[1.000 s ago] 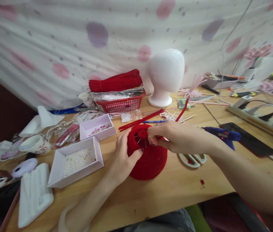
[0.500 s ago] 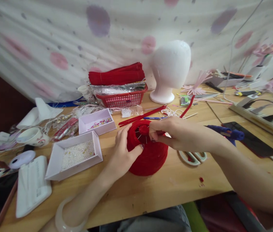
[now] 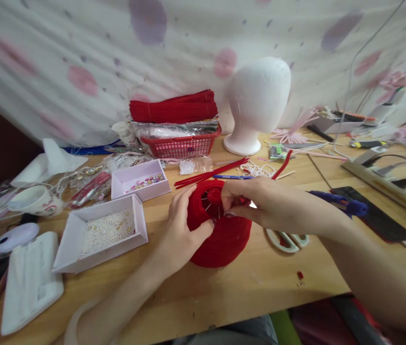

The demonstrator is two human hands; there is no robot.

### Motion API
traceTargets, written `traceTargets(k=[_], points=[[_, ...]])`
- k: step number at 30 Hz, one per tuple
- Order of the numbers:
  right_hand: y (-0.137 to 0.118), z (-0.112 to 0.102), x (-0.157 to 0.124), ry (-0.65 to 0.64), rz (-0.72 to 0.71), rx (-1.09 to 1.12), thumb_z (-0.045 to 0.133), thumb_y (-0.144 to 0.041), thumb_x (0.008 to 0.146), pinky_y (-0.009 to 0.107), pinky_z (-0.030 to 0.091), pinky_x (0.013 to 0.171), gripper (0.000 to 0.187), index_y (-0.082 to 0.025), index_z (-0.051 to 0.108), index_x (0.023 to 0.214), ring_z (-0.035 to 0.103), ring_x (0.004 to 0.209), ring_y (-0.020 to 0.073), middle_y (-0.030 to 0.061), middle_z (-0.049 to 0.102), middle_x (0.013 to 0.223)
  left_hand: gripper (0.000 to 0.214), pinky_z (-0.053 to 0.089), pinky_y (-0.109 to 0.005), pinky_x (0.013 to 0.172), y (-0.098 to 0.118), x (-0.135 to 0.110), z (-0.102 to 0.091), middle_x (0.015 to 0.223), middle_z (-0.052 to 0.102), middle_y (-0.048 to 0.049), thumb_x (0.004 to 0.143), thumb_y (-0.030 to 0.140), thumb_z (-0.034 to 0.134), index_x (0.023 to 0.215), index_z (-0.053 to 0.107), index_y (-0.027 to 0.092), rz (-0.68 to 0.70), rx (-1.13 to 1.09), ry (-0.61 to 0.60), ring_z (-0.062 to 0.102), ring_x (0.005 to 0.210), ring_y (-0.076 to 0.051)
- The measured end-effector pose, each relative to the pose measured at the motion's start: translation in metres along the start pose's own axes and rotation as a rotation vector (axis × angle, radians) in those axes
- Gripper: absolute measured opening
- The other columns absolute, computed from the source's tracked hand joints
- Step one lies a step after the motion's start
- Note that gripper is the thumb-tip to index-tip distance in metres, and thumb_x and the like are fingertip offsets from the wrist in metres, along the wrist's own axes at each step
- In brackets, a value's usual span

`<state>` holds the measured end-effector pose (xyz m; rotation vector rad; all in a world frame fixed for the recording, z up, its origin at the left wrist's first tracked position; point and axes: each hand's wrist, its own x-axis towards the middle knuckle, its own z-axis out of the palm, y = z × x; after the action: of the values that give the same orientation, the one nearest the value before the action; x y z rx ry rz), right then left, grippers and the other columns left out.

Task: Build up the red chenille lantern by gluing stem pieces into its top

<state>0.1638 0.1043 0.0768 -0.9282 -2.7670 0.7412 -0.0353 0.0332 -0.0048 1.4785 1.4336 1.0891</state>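
A round, dome-like form covered in red fuzzy chenille stems stands on the table in front of me. Thin wire spokes and a small red centre show in the opening at its top. My left hand is curled round its left side, thumb at the rim of the opening. At the right of the opening, thumb and fingers of my right hand are pinched together. A red chenille stem sticks up behind that hand and appears to run into the pinch; its lower part is hidden.
Scissors, a blue glue gun and a phone lie to the right. Boxes of pearl beads and gems stand left. Behind are a red basket, loose red stems and a white foam head.
The free end of the red chenille stem behind my right hand has dropped slightly. Both hands keep nearly the same places on the red form. The view has shifted a little.
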Motion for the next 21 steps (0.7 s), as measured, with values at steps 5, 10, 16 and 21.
traceTargets(k=[5,10,16,21], points=[[-0.0025,-0.0013,0.0017,-0.027,0.004,-0.015,0.055,-0.007,0.086,0.023,0.037,0.061,0.014,-0.021,0.057,0.087,0.056,0.069,0.0114,-0.0015,0.066,0.083,0.065,0.030,-0.057,0.122,-0.0017,0.0012,-0.0021,0.153,0.042,-0.0121,0.080,0.036,0.064,0.140,0.040,0.024,-0.004,-0.040,-0.022,0.039,0.144,-0.033],[-0.0035,-0.0009,0.0011,-0.027,0.014,-0.039,0.053,-0.007,0.088,0.023,0.035,0.060,0.014,-0.020,0.059,0.089,0.055,0.070,0.0119,-0.0007,0.065,0.083,0.062,0.029,-0.057,0.122,-0.0027,0.0016,-0.0035,0.152,0.044,-0.0101,0.081,0.033,0.065,0.138,0.042,0.027,0.020,-0.040,-0.023,0.041,0.143,-0.032],[-0.0038,-0.0008,0.0008,-0.016,-0.033,-0.014,0.052,-0.006,0.088,0.022,0.035,0.059,0.015,-0.020,0.055,0.083,0.052,0.066,0.0106,-0.0019,0.063,0.078,0.068,0.029,-0.059,0.122,-0.0017,0.0017,-0.0067,0.156,0.039,-0.0097,0.079,0.038,0.066,0.141,0.040,0.028,-0.029,-0.072,-0.054,0.039,0.145,-0.034],[-0.0031,0.0002,0.0014,-0.004,-0.061,-0.023,0.052,-0.005,0.087,0.021,0.037,0.059,0.016,-0.019,0.058,0.083,0.055,0.067,0.0112,-0.0008,0.064,0.078,0.067,0.032,-0.057,0.122,-0.0070,0.0019,-0.0080,0.158,0.039,-0.0083,0.082,0.038,0.065,0.143,0.040,0.030,-0.030,-0.128,-0.091,0.038,0.147,-0.033]])
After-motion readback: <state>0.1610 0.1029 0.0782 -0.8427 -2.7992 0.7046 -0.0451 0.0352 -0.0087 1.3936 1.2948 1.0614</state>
